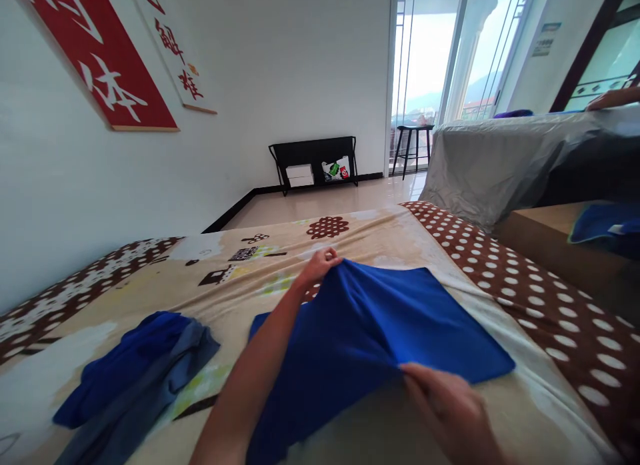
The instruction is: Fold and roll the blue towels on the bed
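A bright blue cloth [400, 318] lies spread on a bed covered by a patterned beige sheet [240, 265]. My left hand [320, 264] pinches the cloth's far edge and lifts it slightly. At the near edge my right hand [445, 402] is closed on the same cloth, which is raised into a fold between the two hands. A crumpled pile of darker blue and grey-blue cloth [135, 375] rests to the left, apart from both hands.
The sheet has a brown border with white dots [525, 285] on the right. Beside it stand a wooden box [550, 242] and a table under a grey cover [490, 158], where another person's hand [607, 100] rests. A black rack [315, 162] stands by the far wall.
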`<move>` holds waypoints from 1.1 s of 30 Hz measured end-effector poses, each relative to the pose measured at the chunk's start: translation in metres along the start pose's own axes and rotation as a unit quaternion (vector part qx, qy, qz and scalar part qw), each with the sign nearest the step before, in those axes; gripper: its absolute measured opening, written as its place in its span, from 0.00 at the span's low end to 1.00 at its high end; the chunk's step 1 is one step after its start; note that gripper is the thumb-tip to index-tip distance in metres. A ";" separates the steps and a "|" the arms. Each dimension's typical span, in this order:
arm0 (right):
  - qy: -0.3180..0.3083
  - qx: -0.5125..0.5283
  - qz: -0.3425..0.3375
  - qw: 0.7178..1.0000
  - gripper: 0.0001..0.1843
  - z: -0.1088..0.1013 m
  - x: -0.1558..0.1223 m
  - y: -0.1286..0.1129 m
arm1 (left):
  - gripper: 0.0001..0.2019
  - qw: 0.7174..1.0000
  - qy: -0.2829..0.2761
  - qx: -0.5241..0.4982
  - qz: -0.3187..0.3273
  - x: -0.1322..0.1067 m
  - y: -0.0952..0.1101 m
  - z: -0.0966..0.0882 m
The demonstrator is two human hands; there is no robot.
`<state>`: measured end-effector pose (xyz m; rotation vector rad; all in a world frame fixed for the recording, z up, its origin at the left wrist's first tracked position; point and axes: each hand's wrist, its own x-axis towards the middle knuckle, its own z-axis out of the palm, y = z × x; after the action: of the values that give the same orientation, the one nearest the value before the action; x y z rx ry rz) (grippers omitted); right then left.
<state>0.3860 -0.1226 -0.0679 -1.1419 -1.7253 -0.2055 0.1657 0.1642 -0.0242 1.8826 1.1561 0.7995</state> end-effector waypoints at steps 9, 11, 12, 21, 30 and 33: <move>0.074 0.273 0.236 0.930 0.09 -0.115 0.177 0.019 | 0.11 0.956 0.186 -0.206 0.092 -0.101 0.155 -0.129; 0.073 0.363 0.237 0.898 0.13 -0.116 0.202 0.021 | 0.06 0.949 0.211 -0.209 0.107 -0.126 0.177 -0.138; 0.072 0.381 0.229 0.893 0.14 -0.114 0.211 0.023 | 0.04 0.948 0.220 -0.201 0.111 -0.136 0.184 -0.141; -0.030 0.453 0.267 0.850 0.19 -0.027 0.245 0.090 | 0.14 0.934 0.297 -0.192 0.056 -0.108 0.127 -0.144; 0.017 0.430 0.196 0.881 0.26 -0.015 0.281 0.089 | 0.11 0.913 0.351 -0.171 0.115 -0.079 0.125 -0.159; 0.015 0.357 0.215 0.909 0.25 -0.032 0.239 0.081 | 0.10 0.916 0.362 -0.135 0.108 -0.121 0.112 -0.140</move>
<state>0.4597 0.0429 0.1111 -0.9104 -1.2945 0.6324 0.0528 0.0612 0.1283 1.5218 1.1760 1.7864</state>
